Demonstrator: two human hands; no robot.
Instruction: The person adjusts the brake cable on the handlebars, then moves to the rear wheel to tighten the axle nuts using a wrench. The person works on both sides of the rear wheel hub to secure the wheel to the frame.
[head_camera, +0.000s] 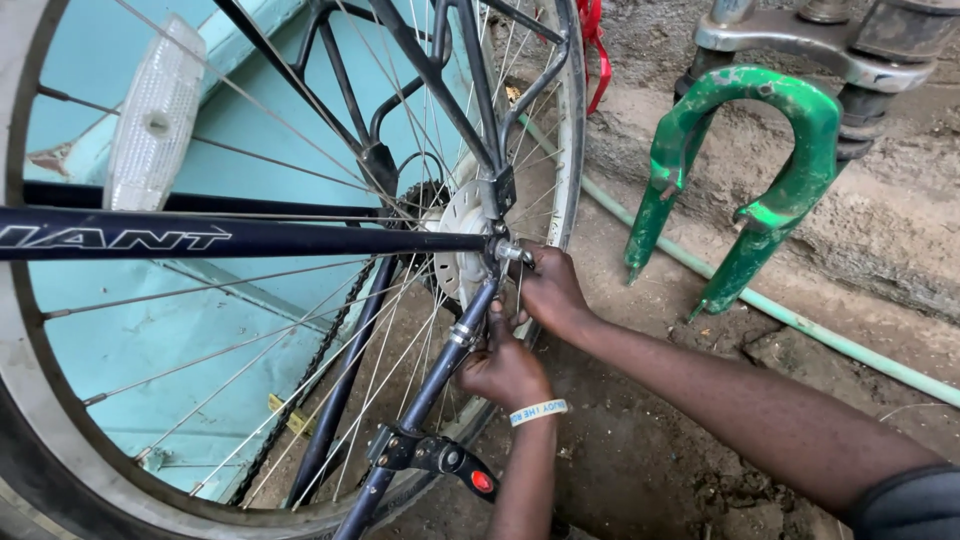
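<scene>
Both bare forearms reach in from lower right, left hand (505, 368) below with fingers curled closed, white wristband on its wrist, right hand (550, 290) just above, fingers pinched shut, hands touching

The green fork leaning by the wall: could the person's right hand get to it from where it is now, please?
Probably yes. The right hand is at the rear axle nut, and the green fork stands just beyond it with only bare dirt ground between. The left hand grips the frame stay lower down, out of that path.
</scene>
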